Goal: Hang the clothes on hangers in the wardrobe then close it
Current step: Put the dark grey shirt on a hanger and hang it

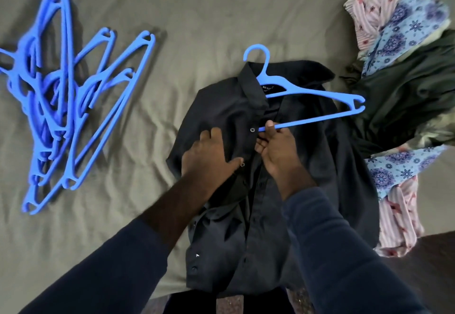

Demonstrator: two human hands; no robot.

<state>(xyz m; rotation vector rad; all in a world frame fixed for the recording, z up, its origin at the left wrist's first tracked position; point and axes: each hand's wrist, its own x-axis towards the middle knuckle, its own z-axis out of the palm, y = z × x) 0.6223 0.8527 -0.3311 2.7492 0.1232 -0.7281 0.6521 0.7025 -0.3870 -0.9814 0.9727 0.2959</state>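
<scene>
The right hand's fingers are closed narrowly on the lower bar of a blue hanger, thumb above and the other fingers below. The left hand is laid on the left front panel of a dark shirt; its fingertips are bent, and whether cloth is pinched cannot be told. The hanger's left end is hidden under the collar, while its right end and hook are exposed. The shirt is spread open on a bed covered by a creased grey-green sheet. One shirt and one held hanger are seen. At the left a tangled heap of blue hangers lies, too interlaced to be counted. Just right of the shirt clothes are heaped: a green, a floral blue and a striped pink piece. Dark floor is seen at the lower right.
</scene>
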